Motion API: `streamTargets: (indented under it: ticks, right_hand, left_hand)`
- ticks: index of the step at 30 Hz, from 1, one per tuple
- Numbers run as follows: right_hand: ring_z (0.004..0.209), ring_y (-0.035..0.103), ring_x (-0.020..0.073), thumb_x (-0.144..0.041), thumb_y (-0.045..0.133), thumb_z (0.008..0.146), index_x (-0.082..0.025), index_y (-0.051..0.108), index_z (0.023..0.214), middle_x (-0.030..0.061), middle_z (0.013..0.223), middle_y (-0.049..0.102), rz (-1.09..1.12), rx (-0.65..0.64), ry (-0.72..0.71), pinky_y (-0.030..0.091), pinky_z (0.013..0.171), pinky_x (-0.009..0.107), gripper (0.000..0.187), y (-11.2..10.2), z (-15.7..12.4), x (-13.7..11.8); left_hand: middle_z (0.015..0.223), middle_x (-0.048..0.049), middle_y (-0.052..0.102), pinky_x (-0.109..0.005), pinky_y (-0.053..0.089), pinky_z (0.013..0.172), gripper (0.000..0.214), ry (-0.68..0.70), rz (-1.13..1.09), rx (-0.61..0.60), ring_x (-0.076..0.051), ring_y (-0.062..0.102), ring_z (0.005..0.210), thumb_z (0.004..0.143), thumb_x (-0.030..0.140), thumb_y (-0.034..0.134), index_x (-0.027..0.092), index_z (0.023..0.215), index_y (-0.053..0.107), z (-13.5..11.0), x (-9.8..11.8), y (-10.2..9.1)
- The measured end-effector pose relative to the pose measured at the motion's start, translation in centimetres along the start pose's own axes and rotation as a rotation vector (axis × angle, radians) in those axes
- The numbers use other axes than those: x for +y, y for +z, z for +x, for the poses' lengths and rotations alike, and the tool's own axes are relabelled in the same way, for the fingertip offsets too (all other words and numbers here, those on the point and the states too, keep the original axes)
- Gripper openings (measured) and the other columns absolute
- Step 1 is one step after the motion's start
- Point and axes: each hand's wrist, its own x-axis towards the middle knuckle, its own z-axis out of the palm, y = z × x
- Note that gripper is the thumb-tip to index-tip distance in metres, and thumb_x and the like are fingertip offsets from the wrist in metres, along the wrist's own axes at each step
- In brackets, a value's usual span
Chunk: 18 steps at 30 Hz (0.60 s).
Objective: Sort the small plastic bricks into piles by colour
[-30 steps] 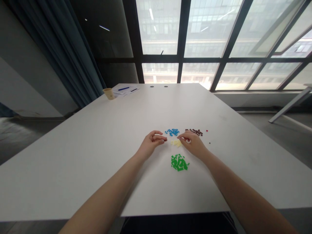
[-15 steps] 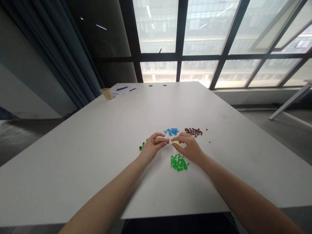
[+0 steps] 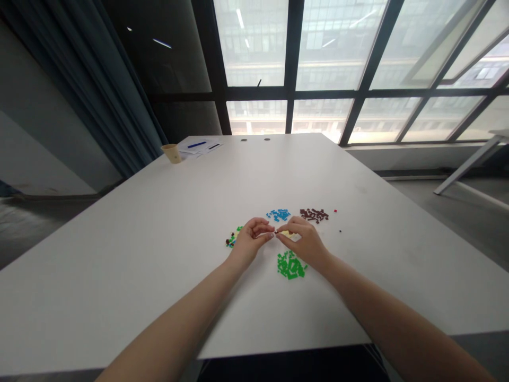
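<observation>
Above the table my left hand (image 3: 250, 240) and my right hand (image 3: 305, 239) meet almost fingertip to fingertip. A tiny dark brown building brick (image 3: 277, 232) shows at the fingertips of my right hand, pinched between thumb and forefinger. The left thumb and fingers are closed together close beside it; what they hold is too small to make out. Pale yellow bricks (image 3: 289, 234) lie partly hidden behind the right fingers. A mixed pile of bricks (image 3: 230, 241), green, brown and blue, sits just left of my left hand, partly covered by it.
Green bricks (image 3: 291, 266) lie in a pile nearest me. Farther back are blue bricks (image 3: 279, 215) and dark brown bricks (image 3: 315, 214). One red piece (image 3: 335, 211) and one black piece (image 3: 340, 231) lie to the right. A paper cup (image 3: 172, 154) and papers (image 3: 201, 150) with pens stand far left.
The small dark brown brick, earlier at the left fingertips, now shows at the right fingertips. My right thumb and forefinger have closed and come nearer the left hand.
</observation>
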Motion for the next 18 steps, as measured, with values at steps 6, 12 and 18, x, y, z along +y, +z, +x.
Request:
streamTargets:
  ticks: [6,12,18]
  right_hand:
    - [0.062,0.050,0.0127,-0.032,0.055,0.075,-0.019,0.068,0.076,0.0015,0.063,0.055,-0.260,0.109,0.258,0.038,0.060,0.025,0.019,-4.9,0.8,5.4]
    - [0.066,0.053,0.0145,-0.035,0.054,0.072,-0.026,0.070,0.077,0.0010,0.072,0.060,-0.593,-0.191,0.536,0.033,0.058,0.026,0.019,-6.4,0.4,8.6]
    - [0.079,0.055,0.0174,-0.034,0.052,0.074,-0.029,0.068,0.081,0.0003,0.088,0.064,-0.660,-0.292,0.574,0.033,0.065,0.029,0.019,-5.2,0.3,8.0]
  left_hand:
    - [0.073,0.0002,0.059,-0.023,0.044,0.072,0.027,0.041,0.096,0.078,-0.009,0.056,0.071,0.060,0.021,0.069,0.016,0.082,0.054,0.6,0.0,-0.9]
    - [0.074,0.0001,0.057,-0.023,0.043,0.071,0.027,0.057,0.128,0.077,-0.009,0.054,0.069,0.061,0.022,0.068,0.015,0.082,0.053,0.9,-0.1,-1.4]
    - [0.074,0.0000,0.057,-0.024,0.043,0.072,0.028,0.064,0.129,0.081,-0.009,0.054,0.070,0.061,0.023,0.068,0.016,0.083,0.052,0.9,0.0,-1.4]
